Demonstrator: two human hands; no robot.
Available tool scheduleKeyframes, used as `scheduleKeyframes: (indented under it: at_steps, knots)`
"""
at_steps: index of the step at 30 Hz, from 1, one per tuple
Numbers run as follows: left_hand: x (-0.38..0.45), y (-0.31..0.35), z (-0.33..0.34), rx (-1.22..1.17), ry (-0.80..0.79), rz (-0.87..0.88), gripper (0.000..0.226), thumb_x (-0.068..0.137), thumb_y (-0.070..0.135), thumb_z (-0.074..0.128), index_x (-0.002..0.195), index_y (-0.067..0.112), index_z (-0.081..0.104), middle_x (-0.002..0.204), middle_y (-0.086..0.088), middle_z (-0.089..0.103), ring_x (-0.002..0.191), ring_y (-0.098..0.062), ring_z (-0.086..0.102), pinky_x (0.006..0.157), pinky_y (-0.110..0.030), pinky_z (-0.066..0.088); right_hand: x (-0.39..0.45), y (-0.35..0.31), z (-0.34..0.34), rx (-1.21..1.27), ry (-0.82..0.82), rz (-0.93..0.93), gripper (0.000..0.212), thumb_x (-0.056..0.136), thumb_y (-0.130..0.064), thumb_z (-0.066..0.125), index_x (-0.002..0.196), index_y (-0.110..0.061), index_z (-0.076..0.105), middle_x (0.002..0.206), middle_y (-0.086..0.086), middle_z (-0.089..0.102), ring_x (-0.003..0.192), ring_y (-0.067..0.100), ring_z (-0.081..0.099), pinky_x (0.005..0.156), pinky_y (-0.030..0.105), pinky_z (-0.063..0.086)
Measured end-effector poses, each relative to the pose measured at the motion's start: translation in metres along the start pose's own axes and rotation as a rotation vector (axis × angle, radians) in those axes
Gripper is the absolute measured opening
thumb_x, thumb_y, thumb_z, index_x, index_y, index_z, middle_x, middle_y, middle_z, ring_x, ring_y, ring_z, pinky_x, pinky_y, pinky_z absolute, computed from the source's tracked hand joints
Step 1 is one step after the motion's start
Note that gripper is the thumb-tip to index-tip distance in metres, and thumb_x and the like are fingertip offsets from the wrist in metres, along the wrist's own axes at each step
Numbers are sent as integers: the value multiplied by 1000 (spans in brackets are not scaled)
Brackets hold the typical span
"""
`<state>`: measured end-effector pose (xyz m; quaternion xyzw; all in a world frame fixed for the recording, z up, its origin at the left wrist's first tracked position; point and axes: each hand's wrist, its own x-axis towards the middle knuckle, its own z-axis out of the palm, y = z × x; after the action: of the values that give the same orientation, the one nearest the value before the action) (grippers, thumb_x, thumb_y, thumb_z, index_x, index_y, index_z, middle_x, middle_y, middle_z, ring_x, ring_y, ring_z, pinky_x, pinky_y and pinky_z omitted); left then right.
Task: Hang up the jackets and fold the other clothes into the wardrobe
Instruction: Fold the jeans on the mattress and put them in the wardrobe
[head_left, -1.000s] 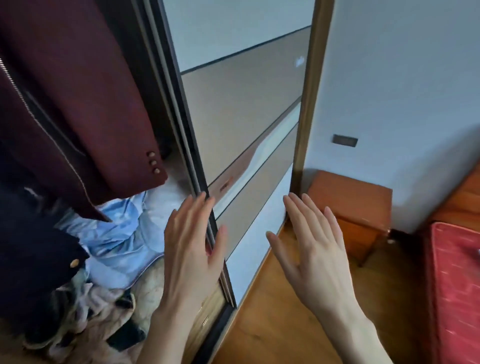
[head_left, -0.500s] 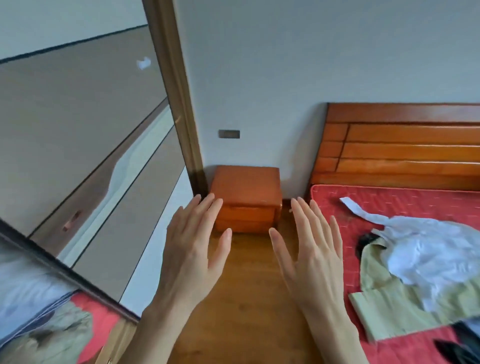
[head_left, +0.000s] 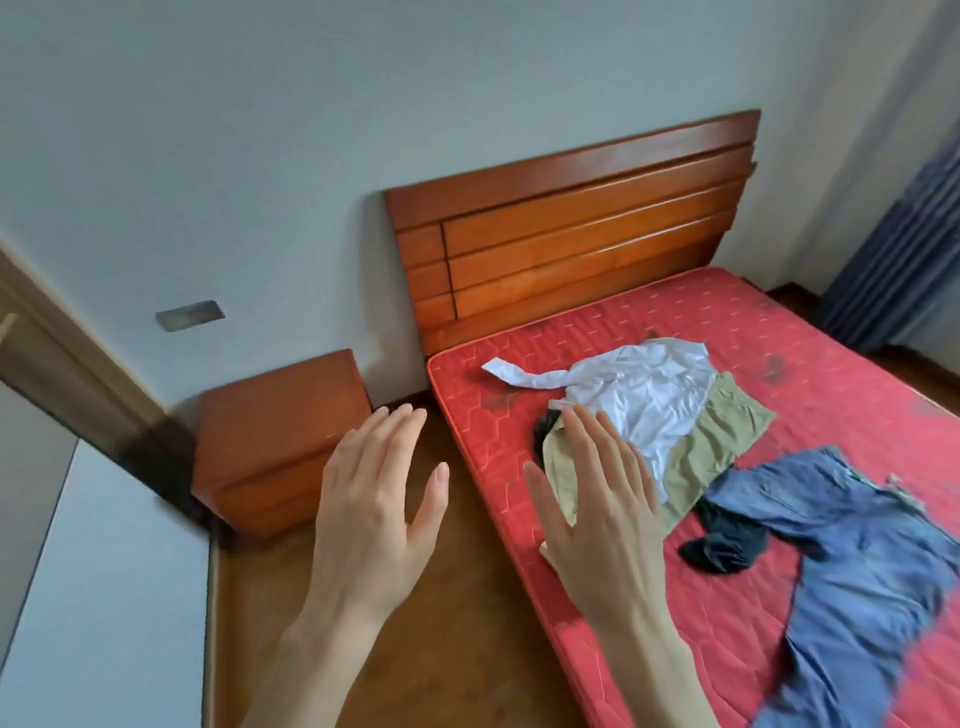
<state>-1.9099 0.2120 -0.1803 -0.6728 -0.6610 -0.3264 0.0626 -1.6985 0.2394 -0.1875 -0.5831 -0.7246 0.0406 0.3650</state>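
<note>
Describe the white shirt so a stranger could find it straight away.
Look at the red mattress below the wooden headboard. The white shirt lies crumpled nearest the headboard, atop a khaki garment; it alone is white, one sleeve stretched left.

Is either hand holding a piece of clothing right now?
No. Both the left hand and the right hand are held out with straight fingers and grip nothing, while the white shirt lies on the red mattress.
</note>
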Motion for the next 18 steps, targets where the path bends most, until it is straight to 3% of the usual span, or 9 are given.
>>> scheduleKeyframes:
  at_steps: [7, 11, 18]
  knots:
    - [47, 39, 67, -109, -155, 142, 57, 109, 54, 34, 150, 18, 50, 152, 0, 54, 148, -17, 42, 116, -53, 42, 17, 68, -5, -101, 46, 199, 61, 104, -51, 49, 157, -20, 43, 161, -1, 45, 152, 18, 37, 127, 37, 24]
    - [79, 44, 107, -166, -243, 222, 55, 109, 53, 37, 150, 19, 50, 153, 2, 53, 150, -15, 38, 118, -50, 40, 26, 94, 4, -154, 74, 288, 60, 104, -49, 51, 156, -19, 44, 160, -1, 46, 152, 17, 37, 125, 45, 30]
    - [150, 62, 176, -321, -358, 419, 54, 107, 50, 47, 152, 20, 48, 157, 4, 49, 151, -12, 35, 122, -46, 33, 63, 123, 12, -283, 182, 466, 61, 103, -47, 53, 154, -15, 47, 158, 2, 49, 149, 21, 41, 125, 42, 29]
